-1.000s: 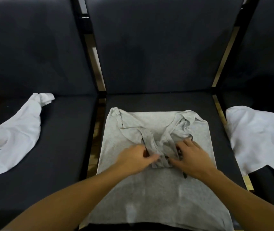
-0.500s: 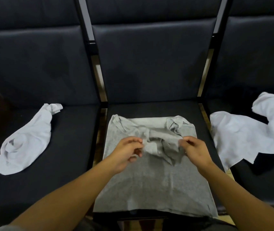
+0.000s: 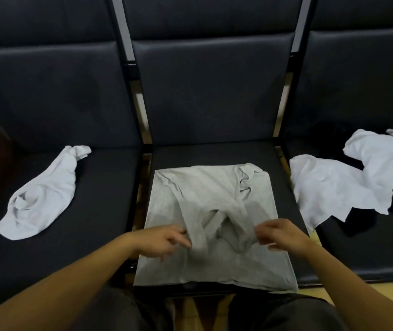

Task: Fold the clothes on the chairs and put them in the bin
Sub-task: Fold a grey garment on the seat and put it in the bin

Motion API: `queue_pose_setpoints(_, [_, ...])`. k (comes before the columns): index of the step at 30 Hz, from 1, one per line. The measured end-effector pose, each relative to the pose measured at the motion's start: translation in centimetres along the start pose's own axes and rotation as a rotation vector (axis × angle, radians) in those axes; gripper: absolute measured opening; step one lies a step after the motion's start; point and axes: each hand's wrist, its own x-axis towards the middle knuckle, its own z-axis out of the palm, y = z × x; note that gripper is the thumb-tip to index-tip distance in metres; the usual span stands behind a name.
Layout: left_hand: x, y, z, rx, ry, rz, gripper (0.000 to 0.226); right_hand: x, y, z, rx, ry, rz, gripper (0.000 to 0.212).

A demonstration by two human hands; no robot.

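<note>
A grey sleeveless top (image 3: 205, 266) lies flat on the seat of the middle chair (image 3: 214, 154), its straps and upper part folded down toward me. My left hand (image 3: 162, 240) pinches the folded fabric at its left side. My right hand (image 3: 280, 235) pinches the same folded part at its right side. Both hands are a little blurred. A white garment (image 3: 40, 201) lies crumpled on the left chair. Another white garment (image 3: 329, 189) is spread on the right chair. No bin is in view.
Three dark padded chairs stand side by side with metal frame posts (image 3: 128, 53) between them. A dark garment (image 3: 358, 223) lies under the white one on the right chair. Wooden floor (image 3: 386, 292) shows at the lower right. My knees are below the middle seat.
My hands lifted the top's upper part and drew it down toward me, further apart than before. The camera has pulled back and tilted up.
</note>
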Motion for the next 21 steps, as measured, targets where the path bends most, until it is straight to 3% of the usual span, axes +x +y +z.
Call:
queue_pose_setpoints(3, [-0.2, -1.5, 0.0, 0.311, -0.001, -0.042, 0.055, 1.1, 2.0, 0.2, -0.204, -0.059, 0.058, 0.019])
queue_pose_setpoints(8, [2.5, -2.8, -1.0, 0.349, 0.256, -0.104, 0.030, 2.9, 3.0, 0.8, -0.372, 0.003, 0.002, 0.025])
queue_pose_setpoints(11, [4.5, -2.8, -1.9, 0.379, 0.433, -0.132, 0.034, 3.5, 2.6, 0.7, -0.499, -0.025, -0.010, 0.034])
queue_pose_setpoints(14, [6.8, -2.5, -3.3, 0.417, 0.561, -0.142, 0.038, 4.8, 1.0, -0.3, -0.654, 0.178, -0.062, 0.025])
queue_pose_setpoints(16, [8.4, -2.3, -4.7, 0.444, 0.668, -0.129, 0.041, 6.4, -0.9, -0.9, -0.623, 0.303, -0.098, 0.020])
queue_pose_setpoints(19, [10.7, -1.5, -6.7, 0.453, 0.772, -0.138, 0.046, 10.4, -3.0, -1.2, -0.526, 0.405, -0.082, 0.039])
queue_pose_setpoints(21, [12.0, -1.2, -7.6, 0.475, 0.755, -0.187, 0.055, 13.4, -3.6, -0.8, -0.484, 0.456, -0.061, 0.053])
